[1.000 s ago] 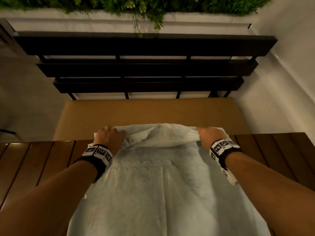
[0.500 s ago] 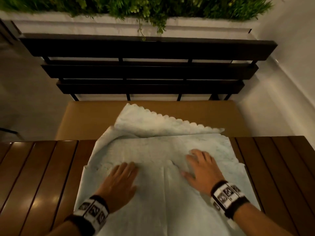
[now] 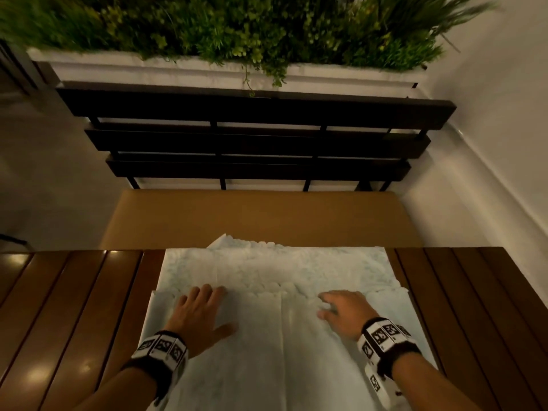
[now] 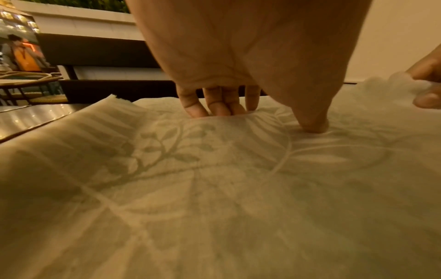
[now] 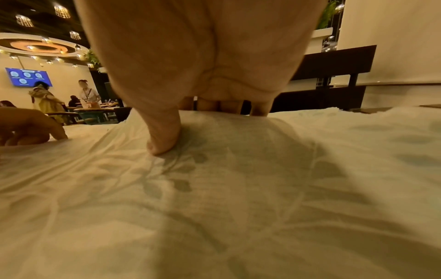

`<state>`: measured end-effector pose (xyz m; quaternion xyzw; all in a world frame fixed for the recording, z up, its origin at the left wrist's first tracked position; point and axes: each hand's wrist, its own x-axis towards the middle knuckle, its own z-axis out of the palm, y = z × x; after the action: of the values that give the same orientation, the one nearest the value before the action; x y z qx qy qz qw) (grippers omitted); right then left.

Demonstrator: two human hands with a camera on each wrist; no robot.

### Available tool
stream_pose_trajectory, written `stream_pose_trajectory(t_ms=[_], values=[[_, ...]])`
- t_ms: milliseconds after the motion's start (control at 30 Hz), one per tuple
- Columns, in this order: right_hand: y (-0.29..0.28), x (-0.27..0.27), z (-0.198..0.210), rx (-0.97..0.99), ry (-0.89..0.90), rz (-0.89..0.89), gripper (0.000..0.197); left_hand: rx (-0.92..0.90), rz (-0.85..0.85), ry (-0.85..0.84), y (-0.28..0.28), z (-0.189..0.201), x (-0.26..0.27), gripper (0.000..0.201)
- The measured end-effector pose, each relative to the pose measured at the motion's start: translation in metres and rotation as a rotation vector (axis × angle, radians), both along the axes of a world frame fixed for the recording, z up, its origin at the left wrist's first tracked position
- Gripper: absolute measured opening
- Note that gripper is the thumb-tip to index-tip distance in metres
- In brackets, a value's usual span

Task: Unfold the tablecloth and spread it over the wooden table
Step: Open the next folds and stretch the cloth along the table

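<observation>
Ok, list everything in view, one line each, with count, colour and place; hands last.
tablecloth: one, white with faint leaf print, partly folded, on the table's middle, far edge overhanging
wooden table: one, brown slats, bare on both sides of the cloth
bench cushion: one, tan, beyond the table
bench backrest: three dark slats, behind the cushion
planter: one, white, holding green plants, above the backrest
wristbands: two, black and white, one per wrist
hands: left hand presses the tablecloth; right hand pinches its scalloped edge
</observation>
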<state>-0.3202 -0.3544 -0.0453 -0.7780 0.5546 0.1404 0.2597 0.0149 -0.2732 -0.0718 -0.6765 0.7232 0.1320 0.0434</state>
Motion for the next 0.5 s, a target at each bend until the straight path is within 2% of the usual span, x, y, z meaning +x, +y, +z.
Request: stream_pose_trajectory(t_ms=[67,167,267,300,400,500], values=[[0.006,0.000,0.001,0.075,-0.041,-0.084,0.043,0.015,0.021,0.007,0.004,0.002,0.002,0.101],[0.023,0.003,0.007,0.164,-0.139,-0.175,0.044,-0.017,0.011,-0.014,0.006,0.004,0.004,0.104],[0.050,0.007,0.020,0.219,-0.321,-0.277,0.095,-0.021,-0.042,-0.035,0.007,0.003,0.006,0.109],[0.060,0.009,0.026,0.234,-0.365,-0.287,0.097,-0.020,-0.060,-0.038,0.008,0.003,0.007,0.112],[0.092,0.011,0.039,0.278,-0.356,-0.219,0.081,-0.020,-0.111,-0.019,0.012,0.006,0.008,0.121],[0.130,0.020,0.046,0.329,-0.248,-0.127,0.046,-0.037,-0.178,0.016,0.017,0.010,0.006,0.113]])
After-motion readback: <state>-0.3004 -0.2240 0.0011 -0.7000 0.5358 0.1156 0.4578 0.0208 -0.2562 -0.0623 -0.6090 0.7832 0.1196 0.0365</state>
